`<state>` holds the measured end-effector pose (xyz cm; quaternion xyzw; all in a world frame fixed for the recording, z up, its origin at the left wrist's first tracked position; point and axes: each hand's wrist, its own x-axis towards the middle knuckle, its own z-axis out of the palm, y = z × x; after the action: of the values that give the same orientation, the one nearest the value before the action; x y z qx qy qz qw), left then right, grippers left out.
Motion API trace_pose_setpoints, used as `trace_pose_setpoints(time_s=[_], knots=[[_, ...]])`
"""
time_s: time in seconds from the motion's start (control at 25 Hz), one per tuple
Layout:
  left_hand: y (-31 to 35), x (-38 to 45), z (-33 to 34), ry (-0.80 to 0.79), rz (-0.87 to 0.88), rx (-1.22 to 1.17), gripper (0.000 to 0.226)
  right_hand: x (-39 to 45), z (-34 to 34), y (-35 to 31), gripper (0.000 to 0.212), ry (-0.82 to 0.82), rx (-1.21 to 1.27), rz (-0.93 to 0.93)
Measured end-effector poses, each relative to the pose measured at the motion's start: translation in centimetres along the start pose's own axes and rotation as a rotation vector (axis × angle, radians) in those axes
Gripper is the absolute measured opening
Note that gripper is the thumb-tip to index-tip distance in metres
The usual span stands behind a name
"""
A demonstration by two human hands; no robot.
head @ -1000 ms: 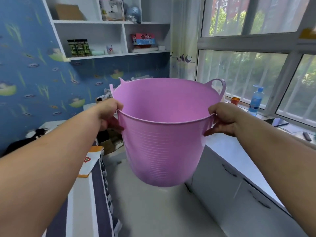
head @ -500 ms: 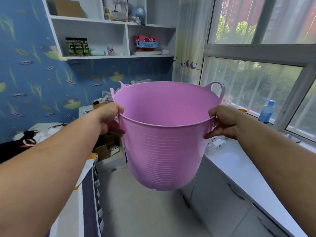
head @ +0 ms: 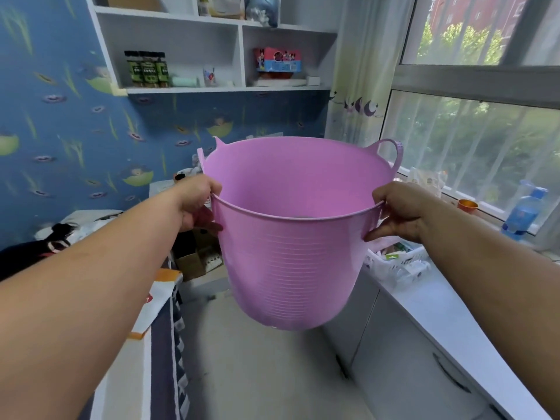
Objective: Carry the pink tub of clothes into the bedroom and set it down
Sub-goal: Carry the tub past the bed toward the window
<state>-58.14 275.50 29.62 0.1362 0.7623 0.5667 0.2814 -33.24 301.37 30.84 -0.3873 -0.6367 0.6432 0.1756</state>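
The pink tub [head: 291, 268] hangs in the air in front of me, well above the floor, between a bed and a window counter. My left hand [head: 197, 204] grips its rim on the left side. My right hand [head: 400, 212] grips the rim on the right side. The tub has a loop handle [head: 391, 153] at the far right. What I see of its inside is bare pink wall; the bottom is hidden, and no clothes show.
A bed with a striped cover [head: 163, 344] runs along the left. A grey counter with drawers [head: 424, 338] runs under the window at right, holding a white basket [head: 400, 265], an orange cup [head: 468, 205] and a blue bottle [head: 524, 210]. A cardboard box [head: 194, 259] sits beyond. Bare floor [head: 257, 374] lies below the tub.
I have stepped further into the room with the tub held the same way. The shelves and the window counter have drawn closer, and the white basket has come into sight.
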Motion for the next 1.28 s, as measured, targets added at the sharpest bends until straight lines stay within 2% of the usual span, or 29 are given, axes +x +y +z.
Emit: trace_pose_setpoints(time_s=[0.12,0.28,0.44,0.68,1.04,1.28], knots=[[-0.1,1.5,-0.3,0.042,-0.022,-0.007,0.042,3.1,0.7,-0.5,0.049,-0.043,-0.005,-0.001],[0.2,2.9,-0.3,0.115,-0.041,-0.027,0.030,7.0,1.6,-1.4,0.034,-0.132,-0.018,-0.008],[0.6,4.0,-0.4,0.198,-0.055,-0.042,0.030,10.8,2.3,-2.4,0.038,-0.202,-0.028,-0.016],[1.6,4.3,-0.2,0.294,-0.060,-0.045,0.022,14.1,3.2,-3.5,0.028,-0.297,-0.036,-0.029],[1.8,4.7,1.1,0.368,-0.074,-0.048,0.037,16.7,2.6,-3.7,0.057,-0.308,0.009,-0.024],[1.5,4.7,2.5,0.359,-0.094,-0.049,0.039,16.9,1.2,-3.3,0.047,-0.307,-0.006,-0.019]])
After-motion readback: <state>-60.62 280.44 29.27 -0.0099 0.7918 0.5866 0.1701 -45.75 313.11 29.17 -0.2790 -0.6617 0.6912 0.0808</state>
